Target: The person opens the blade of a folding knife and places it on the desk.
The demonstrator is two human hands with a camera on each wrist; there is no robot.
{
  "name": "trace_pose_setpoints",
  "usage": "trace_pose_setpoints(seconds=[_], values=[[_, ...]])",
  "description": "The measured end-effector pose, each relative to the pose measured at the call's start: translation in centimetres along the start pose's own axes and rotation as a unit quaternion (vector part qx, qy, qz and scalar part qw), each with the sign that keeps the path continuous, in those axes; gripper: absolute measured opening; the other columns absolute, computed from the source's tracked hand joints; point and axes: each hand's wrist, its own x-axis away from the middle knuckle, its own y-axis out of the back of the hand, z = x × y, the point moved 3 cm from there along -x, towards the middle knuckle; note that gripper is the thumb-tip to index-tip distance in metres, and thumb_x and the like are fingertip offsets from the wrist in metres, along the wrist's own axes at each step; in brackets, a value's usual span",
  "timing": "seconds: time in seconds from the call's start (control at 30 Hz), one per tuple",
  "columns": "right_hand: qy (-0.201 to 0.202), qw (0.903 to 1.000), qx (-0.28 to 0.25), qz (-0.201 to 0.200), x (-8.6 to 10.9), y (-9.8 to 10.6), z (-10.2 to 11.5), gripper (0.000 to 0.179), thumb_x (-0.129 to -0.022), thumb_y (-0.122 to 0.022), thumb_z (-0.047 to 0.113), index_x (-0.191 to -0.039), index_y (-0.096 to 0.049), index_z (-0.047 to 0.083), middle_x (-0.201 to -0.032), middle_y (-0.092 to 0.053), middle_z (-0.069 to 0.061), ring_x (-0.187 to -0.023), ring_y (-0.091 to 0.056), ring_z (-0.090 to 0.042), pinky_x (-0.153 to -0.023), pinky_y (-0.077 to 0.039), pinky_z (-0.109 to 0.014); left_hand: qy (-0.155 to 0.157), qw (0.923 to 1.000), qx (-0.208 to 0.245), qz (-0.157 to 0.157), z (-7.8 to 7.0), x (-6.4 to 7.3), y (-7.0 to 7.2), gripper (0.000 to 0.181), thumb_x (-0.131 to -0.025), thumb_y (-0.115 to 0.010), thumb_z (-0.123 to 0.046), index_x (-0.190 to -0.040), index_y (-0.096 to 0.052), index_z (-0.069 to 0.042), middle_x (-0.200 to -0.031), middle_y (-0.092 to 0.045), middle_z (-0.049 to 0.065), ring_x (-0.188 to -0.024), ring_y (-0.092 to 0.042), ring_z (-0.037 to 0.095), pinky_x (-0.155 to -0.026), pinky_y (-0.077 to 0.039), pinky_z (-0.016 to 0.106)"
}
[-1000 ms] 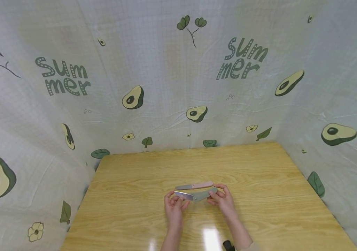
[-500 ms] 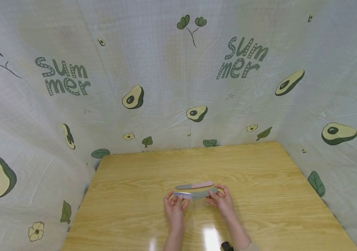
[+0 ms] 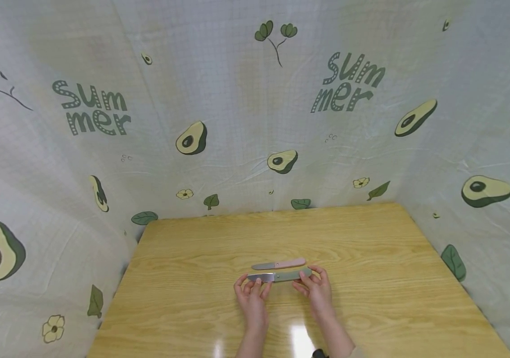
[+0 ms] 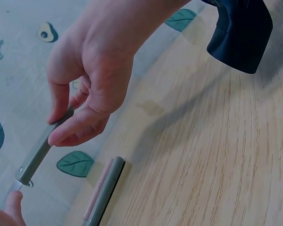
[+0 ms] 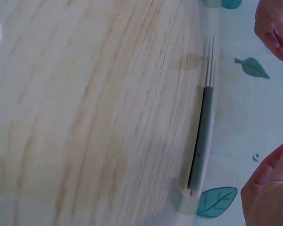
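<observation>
A folding knife with a sage-green handle point(image 3: 292, 275) and shiny blade point(image 3: 261, 278) spans my two hands above the table. My left hand point(image 3: 254, 304) pinches the blade between thumb and fingers. The handle's far end is pinched by my right hand point(image 3: 320, 292), also plain in the left wrist view. Blade and handle stand nearly in line. Just behind lies a pink-handled knife point(image 3: 289, 263), its blade pointing left. In the wrist views a dark grey-green strip point(image 5: 203, 136) runs along the pink; I cannot tell whether it is a separate piece.
The wood-grain table point(image 3: 192, 248) is bounded at back and sides by a pale cloth point(image 3: 237, 99) printed with avocados and leaves. A black device point(image 4: 240, 37) sits by the right forearm. Light glares off the table's front.
The green knife went from a clear bend at its pivot to nearly straight, its middle rising level with the ends. Both hands kept their pinch and shifted only slightly.
</observation>
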Motion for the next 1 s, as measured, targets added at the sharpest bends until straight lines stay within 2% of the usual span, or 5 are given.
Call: trace_pose_setpoints(seconds=[0.27, 0.47, 0.67, 0.83, 1.0], values=[[-0.005, 1.0, -0.002, -0.004, -0.1, 0.1, -0.2, 0.04, -0.097, -0.055, 0.0, -0.129, -0.031, -0.004, -0.095, -0.061, -0.005, -0.083, -0.067, -0.016, -0.083, -0.059, -0.03, -0.003, 1.0, -0.001, -0.009, 0.0, 0.1, -0.1, 0.042, -0.095, -0.045, 0.011, -0.13, -0.023, 0.006, -0.101, -0.045, 0.015, -0.096, -0.062, 0.026, -0.09, -0.056, 0.037], [0.006, 0.9999, -0.012, 0.0, -0.1, 0.5, -0.3, 0.038, -0.097, -0.058, 0.003, -0.128, -0.037, -0.002, -0.093, -0.061, -0.005, -0.083, -0.068, -0.017, -0.083, -0.059, -0.03, -0.005, 0.9996, 0.0, -0.028, 0.0, 0.2, -0.1, 0.044, -0.095, -0.045, 0.011, -0.13, -0.021, 0.003, -0.1, -0.044, 0.013, -0.094, -0.063, 0.023, -0.088, -0.057, 0.037], [0.019, 0.9996, -0.01, -0.02, -0.1, 0.8, -0.3, 0.04, -0.097, -0.058, 0.005, -0.13, -0.036, -0.003, -0.09, -0.061, -0.003, -0.079, -0.069, -0.015, -0.081, -0.06, -0.031, -0.006, 0.999, 0.014, -0.041, 0.2, 0.4, -0.1, 0.049, -0.094, -0.048, 0.012, -0.132, -0.019, 0.004, -0.098, -0.045, 0.012, -0.091, -0.065, 0.022, -0.088, -0.058, 0.038], [0.024, 0.9991, -0.009, -0.035, -0.1, 1.3, -0.2, 0.034, -0.097, -0.057, 0.005, -0.124, -0.038, -0.004, -0.089, -0.064, -0.001, -0.079, -0.07, -0.014, -0.082, -0.06, -0.032, -0.002, 0.9998, 0.001, -0.02, 0.3, 0.7, 0.1, 0.05, -0.094, -0.054, 0.006, -0.135, -0.025, 0.01, -0.1, -0.05, 0.013, -0.091, -0.066, 0.02, -0.089, -0.057, 0.039], [0.023, 0.9994, 0.025, -0.012, 0.2, 1.8, 0.2, 0.035, -0.097, -0.056, 0.002, -0.126, -0.04, -0.01, -0.097, -0.063, -0.006, -0.085, -0.069, -0.013, -0.083, -0.059, -0.032, 0.006, 0.9994, -0.031, 0.011, 0.1, 1.1, 0.7, 0.055, -0.096, -0.057, -0.002, -0.139, -0.026, 0.013, -0.108, -0.052, 0.018, -0.096, -0.065, 0.02, -0.092, -0.055, 0.04]])
